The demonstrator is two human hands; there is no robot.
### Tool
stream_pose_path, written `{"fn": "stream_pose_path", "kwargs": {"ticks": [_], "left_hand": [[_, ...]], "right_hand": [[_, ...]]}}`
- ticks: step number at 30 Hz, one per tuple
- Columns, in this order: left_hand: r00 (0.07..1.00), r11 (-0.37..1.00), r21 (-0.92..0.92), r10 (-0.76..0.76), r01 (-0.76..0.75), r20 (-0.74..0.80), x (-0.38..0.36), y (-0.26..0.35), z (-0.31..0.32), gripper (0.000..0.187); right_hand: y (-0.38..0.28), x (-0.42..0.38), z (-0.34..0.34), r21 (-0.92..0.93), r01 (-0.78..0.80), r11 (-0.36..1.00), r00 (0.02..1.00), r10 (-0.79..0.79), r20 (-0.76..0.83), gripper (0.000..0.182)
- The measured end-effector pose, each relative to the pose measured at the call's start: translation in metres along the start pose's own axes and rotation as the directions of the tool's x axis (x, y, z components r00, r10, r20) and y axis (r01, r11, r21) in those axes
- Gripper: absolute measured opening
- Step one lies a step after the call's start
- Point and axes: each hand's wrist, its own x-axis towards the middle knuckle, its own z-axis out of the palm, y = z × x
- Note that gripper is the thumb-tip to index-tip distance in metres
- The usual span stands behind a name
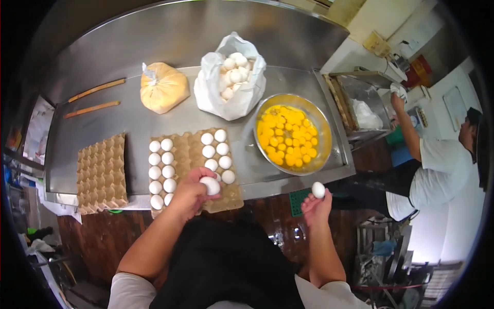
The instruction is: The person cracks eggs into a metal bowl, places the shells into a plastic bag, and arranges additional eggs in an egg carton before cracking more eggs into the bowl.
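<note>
Above the front part of a cardboard egg tray (pixel 188 147), my left hand (pixel 191 194) is closed around a white egg (pixel 210 186). White eggs stand in columns along both sides of that tray, with bare cups between them. My right hand (pixel 316 207) grips another white egg (pixel 318 190) between thumb and fingers, just off the table's front edge. Beyond it sits a large metal bowl (pixel 325 121) holding many raw yolks (pixel 288 136). A white plastic bag (pixel 221 105) behind the tray is open at the top and contains eggshells (pixel 235 74).
On the metal table (pixel 123 121) lie a stack of egg trays (pixel 102 172), two wooden sticks (pixel 92 109) and a tied bag of yellowish contents (pixel 163 88). At the right, a co-worker (pixel 437 154) reaches toward a wall-side counter, past an open-topped container (pixel 360 103).
</note>
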Motion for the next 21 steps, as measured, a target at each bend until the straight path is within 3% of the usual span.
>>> {"fn": "stream_pose_path", "kwargs": {"ticks": [1,3,4,5,6,7,8,10,11,13,17,19,20,21], "left_hand": [[1.0,1.0,0.0,-0.008,0.008,0.009,0.004,0.0,0.003,0.031],[0.995,0.995,-0.078,-0.051,0.058,0.09,0.012,0.001,0.012,0.027],[0.994,0.995,-0.074,-0.059,0.066,0.092,0.015,0.003,0.019,0.027],[0.995,0.997,-0.01,-0.081,0.082,0.051,0.015,0.008,0.031,0.025],[0.995,0.994,0.052,-0.1,0.099,0.009,0.016,0.01,0.041,0.024],[0.995,0.993,0.061,-0.099,0.099,-0.004,0.018,0.009,0.049,0.024],[0.995,0.993,0.061,-0.101,0.101,-0.009,0.019,0.009,0.056,0.024],[0.988,0.981,0.118,-0.153,0.153,-0.01,0.022,0.007,0.068,0.024],[0.986,0.979,0.121,-0.167,0.167,-0.006,0.025,0.003,0.071,0.023],[0.983,0.974,0.141,-0.183,0.179,0.013,0.035,-0.008,0.077,0.024],[0.985,0.949,0.296,-0.144,0.111,0.093,0.055,-0.017,0.106,0.04],[0.981,0.947,0.316,-0.113,0.059,0.155,0.07,-0.026,0.116,0.046],[0.967,0.893,0.442,-0.031,-0.088,0.255,0.08,-0.028,0.125,0.048],[0.932,0.807,0.54,0.034,-0.239,0.362,0.088,-0.028,0.136,0.05]], "right_hand": [[-0.003,0.008,-0.012,0.003,0.006,1.0,1.0,-0.006,-0.01,0.043],[-0.007,0.02,-0.026,-0.323,0.293,0.9,0.925,-0.352,-0.143,0.039],[-0.005,0.025,-0.033,-0.321,0.289,0.902,0.924,-0.351,-0.152,0.039],[-0.002,0.028,-0.036,-0.567,0.475,0.673,0.816,-0.578,-0.002,0.039],[0.0,0.033,-0.041,-0.725,0.597,0.344,0.665,-0.717,0.207,0.043],[-0.001,0.047,-0.062,-0.777,0.622,0.1,0.571,-0.737,0.362,0.048],[-0.005,0.044,-0.06,-0.777,0.621,0.103,0.575,-0.734,0.362,0.048],[-0.015,0.034,-0.047,-0.812,0.58,-0.072,0.504,-0.751,0.427,0.047],[-0.017,0.042,-0.052,-0.809,0.583,-0.07,0.508,-0.746,0.431,0.047],[-0.018,0.06,-0.065,-0.825,0.53,-0.196,0.526,-0.687,0.502,0.047],[-0.031,0.065,-0.061,-0.803,0.563,-0.196,0.558,-0.626,0.545,0.049],[-0.037,0.06,-0.05,-0.735,0.678,-0.031,0.524,-0.681,0.511,0.049],[-0.043,0.05,-0.032,-0.734,0.678,-0.03,0.525,-0.68,0.512,0.049],[-0.052,0.034,-0.006,-0.674,0.668,0.317,0.695,-0.59,0.411,0.047]]}}
